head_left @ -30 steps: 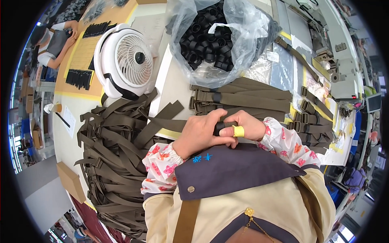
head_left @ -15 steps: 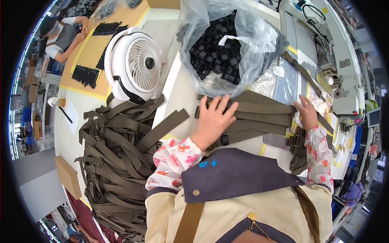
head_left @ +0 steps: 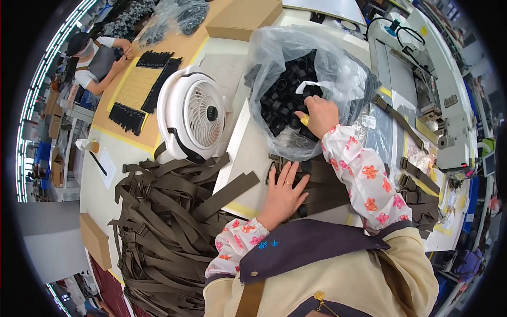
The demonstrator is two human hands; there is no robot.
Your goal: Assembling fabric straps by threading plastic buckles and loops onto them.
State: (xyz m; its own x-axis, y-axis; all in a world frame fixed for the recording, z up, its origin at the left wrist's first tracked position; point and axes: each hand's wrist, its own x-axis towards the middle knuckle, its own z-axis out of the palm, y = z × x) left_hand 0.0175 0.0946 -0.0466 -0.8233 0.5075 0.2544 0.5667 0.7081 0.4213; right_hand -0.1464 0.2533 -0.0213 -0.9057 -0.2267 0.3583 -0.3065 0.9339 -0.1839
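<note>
My left hand lies with its fingers spread on a stack of olive-brown webbing straps, close to the metal buckles at their left ends. Over the front rim of a clear plastic bag, my right hand is closed. A small yellow thing shows between its thumb and fingers; its kind is unclear. Many short black tube-like rings fill the bag, right by those fingertips. My right forearm hides part of the strap stack.
A large tangled heap of the same straps covers the table's left side. Behind it stands a white fan. A sewing machine is at the right. A cardboard box lies at the back. Far left, a co-worker sits by black strips.
My right hand has left the right end of the straps and moved up and left to the bag, where a yellow thing now shows in it. My left hand stays near the buckles.
</note>
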